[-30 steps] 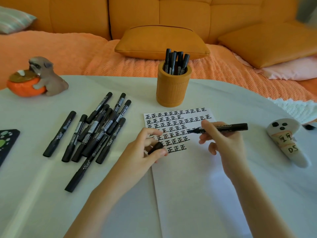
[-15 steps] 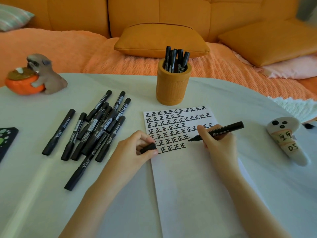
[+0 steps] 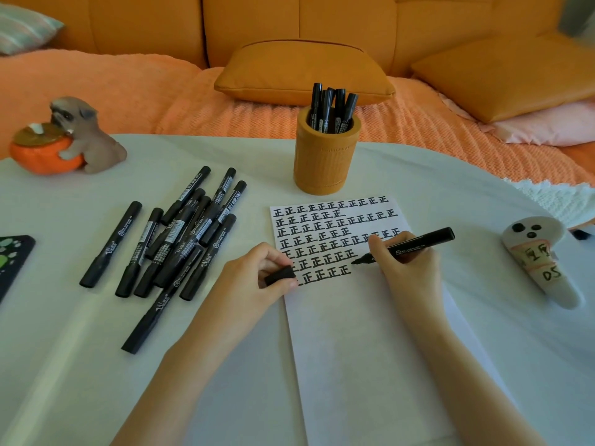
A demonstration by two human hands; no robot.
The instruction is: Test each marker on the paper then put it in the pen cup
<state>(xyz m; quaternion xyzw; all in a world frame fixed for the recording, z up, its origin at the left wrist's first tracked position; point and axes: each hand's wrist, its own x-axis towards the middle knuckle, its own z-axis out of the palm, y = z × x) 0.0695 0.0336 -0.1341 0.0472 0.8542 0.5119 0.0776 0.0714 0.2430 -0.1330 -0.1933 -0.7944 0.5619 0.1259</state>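
Marker [image 3: 418, 241]: uncapped, black, with a slim round barrel and pale print. It slants in our right grip [image 3: 409, 268], fingers curled round the barrel near the nib. The nib sits just right of the last character in the bottom row on the paper [image 3: 370, 349]; we cannot tell whether it touches. Our left grip [image 3: 254, 281] pinches the cap [image 3: 280, 275], a short matte black tube, at the sheet's left edge, over the start of the lowest rows.

Risks, as we judge them:
- The left grip lies across ink that may be wet and could smear it if it shifts.
- The thin sheet lies loose on the smooth counter [image 3: 64, 365] and could skid under a firm stroke.
- A broad nib held down too long may bleed through.
- The cap is small and could roll off if let go.
- The pen cup [image 3: 325, 162], a ribbed tan cylinder just beyond the sheet's top edge, holds about five upright markers [image 3: 331, 107]. Another dropped in carelessly could catch on them or tip it.

Outward:
- Left of the sheet is a loose heap of capped markers [image 3: 180, 239], some crossed over others, likely to roll if nudged.
- A glossy dog figurine [image 3: 83, 136] hugs an orange bowl [image 3: 42, 152] at far left.
- A pale ghost-shaped figure [image 3: 541, 262] with black marks lies at right.
- Behind is an orange sofa with a smooth cushion [image 3: 302, 72] and a knobbly woven blanket [image 3: 128, 98].
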